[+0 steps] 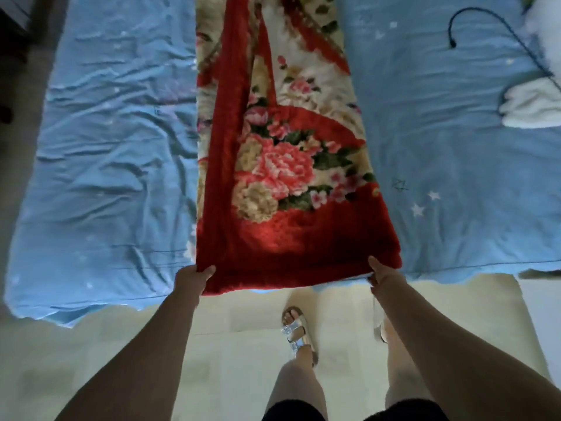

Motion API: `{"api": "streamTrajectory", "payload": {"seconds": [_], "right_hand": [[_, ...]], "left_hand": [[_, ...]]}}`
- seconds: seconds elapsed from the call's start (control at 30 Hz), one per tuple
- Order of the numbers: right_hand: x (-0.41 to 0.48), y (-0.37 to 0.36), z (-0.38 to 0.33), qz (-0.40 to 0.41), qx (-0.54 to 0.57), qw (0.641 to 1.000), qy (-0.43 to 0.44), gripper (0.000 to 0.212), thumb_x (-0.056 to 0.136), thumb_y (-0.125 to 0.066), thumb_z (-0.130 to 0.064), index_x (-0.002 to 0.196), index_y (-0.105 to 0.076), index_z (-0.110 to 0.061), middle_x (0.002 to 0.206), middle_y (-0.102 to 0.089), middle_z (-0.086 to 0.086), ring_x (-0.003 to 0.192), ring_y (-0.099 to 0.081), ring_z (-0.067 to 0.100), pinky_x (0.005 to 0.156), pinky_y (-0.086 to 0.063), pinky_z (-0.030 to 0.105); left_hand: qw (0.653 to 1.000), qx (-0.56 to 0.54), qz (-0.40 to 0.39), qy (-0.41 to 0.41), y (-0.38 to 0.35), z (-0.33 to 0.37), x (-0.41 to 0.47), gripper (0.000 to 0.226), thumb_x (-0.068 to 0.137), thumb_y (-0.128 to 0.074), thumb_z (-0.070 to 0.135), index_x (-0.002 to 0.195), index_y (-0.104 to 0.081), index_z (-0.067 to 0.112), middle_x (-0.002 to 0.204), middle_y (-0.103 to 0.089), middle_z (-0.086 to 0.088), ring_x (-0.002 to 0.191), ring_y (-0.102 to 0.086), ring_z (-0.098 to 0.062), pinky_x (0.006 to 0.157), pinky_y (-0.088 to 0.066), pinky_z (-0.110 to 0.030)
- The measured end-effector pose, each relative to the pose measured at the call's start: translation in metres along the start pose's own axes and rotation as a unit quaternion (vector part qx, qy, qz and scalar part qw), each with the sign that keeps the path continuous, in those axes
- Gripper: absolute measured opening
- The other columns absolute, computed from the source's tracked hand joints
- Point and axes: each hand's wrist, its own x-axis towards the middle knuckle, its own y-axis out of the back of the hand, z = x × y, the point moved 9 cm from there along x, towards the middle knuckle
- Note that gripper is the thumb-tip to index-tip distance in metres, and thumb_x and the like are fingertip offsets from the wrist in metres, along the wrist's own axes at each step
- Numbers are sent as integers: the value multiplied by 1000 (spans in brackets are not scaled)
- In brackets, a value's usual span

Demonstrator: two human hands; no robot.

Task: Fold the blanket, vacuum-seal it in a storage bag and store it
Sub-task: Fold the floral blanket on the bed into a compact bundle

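The blanket (282,165), red plush with pink and cream flowers, lies folded into a long, narrow strip down the middle of the bed (115,147). It runs from the bed's far side, where it passes out of view, to the near edge. Its near end hangs slightly over that edge, lifted a little off the rumpled light-blue sheet.

The left grip (195,276) is closed on the strip's near left corner at the bed's edge, thumb on top and fingers tucked beneath the fabric. The right grip (384,276) pinches the near right corner in the same way, thumb lying on the red border and fingers hidden below. Both arms reach forward over the bed's near edge.

On the bed's far right part lies a thin black cable (453,42), curved in a loop, and nearer along the same side sits a white fluffy bundle (534,104). Below the bed's near edge is a pale tiled floor (243,314), where a foot in a silver sandal (296,332) stands.
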Motion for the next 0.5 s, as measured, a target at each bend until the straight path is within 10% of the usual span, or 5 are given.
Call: {"api": "streamTrajectory", "payload": {"seconds": [0.07,0.13,0.27,0.5], "right_hand": [[-30,22,-25,80,-120,989,30,108,62,-77,-68,140,-38,-5,140,-46,22,130,-45,39,109,-34,48],[-46,35,-61,147,-167,966,132,97,76,-76,-48,149,-25,-10,149,-33,21,136,-36,40,110,-30,50],[-46,10,-99,34,-226,933,277,77,74,-78,-43,137,-43,-16,133,-55,14,120,-53,37,103,-42,55],[-26,39,-115,-3,-89,964,249,45,89,-67,-23,126,-59,1,112,-63,16,96,-55,25,87,-45,36]], "left_hand": [[1000,29,-3,-8,-4,-5,15,37,89,-70,21,111,-67,-8,109,-69,-24,99,-64,-36,85,-50,-39],[997,72,3,-21,-4,-7,21,38,91,-67,28,109,-68,-6,106,-69,-24,101,-64,-37,84,-49,-39],[996,84,15,-33,-2,-11,24,41,94,-62,32,104,-69,-6,102,-68,-25,102,-62,-39,84,-47,-42],[996,-32,51,-70,-2,0,23,28,87,-72,22,82,-66,-4,77,-62,-12,81,-56,-29,70,-40,-34]]}}
